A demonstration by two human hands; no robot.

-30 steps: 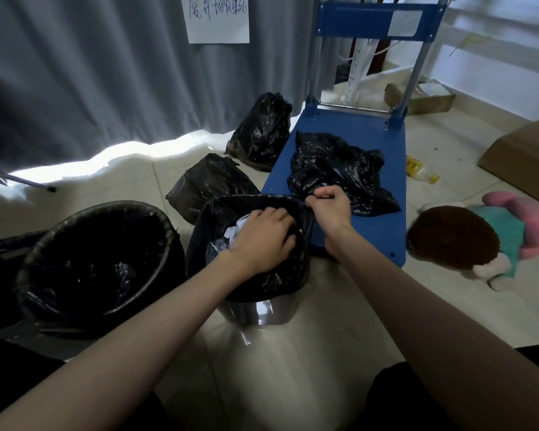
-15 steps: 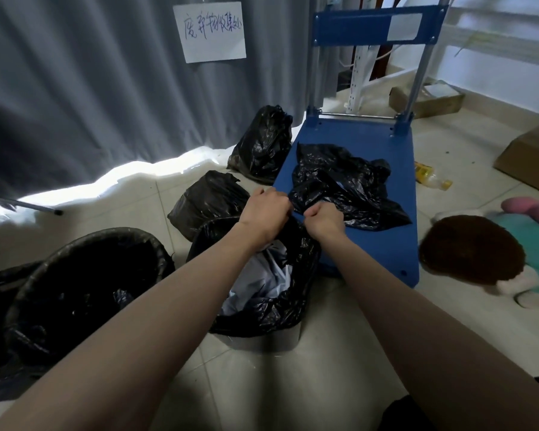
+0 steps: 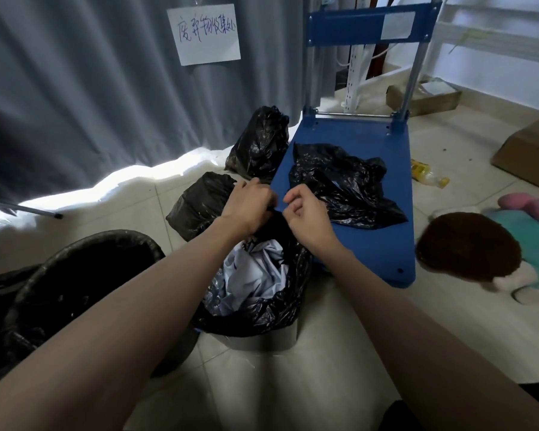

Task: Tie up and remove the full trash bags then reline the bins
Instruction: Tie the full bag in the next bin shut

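Note:
A full black trash bag [image 3: 262,309] sits in a small silver bin [image 3: 262,340] in front of me, white paper showing at its mouth. My left hand [image 3: 249,203] and my right hand [image 3: 305,213] both grip the gathered top edge of this bag, close together above the bin. A larger black bin [image 3: 75,275] with a black liner stands to the left. Two tied black bags [image 3: 199,203] [image 3: 259,144] lie on the floor behind. Loose black bags [image 3: 339,181] are heaped on the blue cart [image 3: 371,244].
A grey curtain [image 3: 75,88] with a handwritten paper sign [image 3: 204,34] hangs behind. A plush toy [image 3: 486,253] lies on the tiled floor at right. Cardboard boxes [image 3: 529,157] and a plastic bottle [image 3: 427,178] sit beyond the cart.
Both hands left the bin's rim, pulled the bag's edges upward and brought them together at the middle. The bag's top has risen and bunched up.

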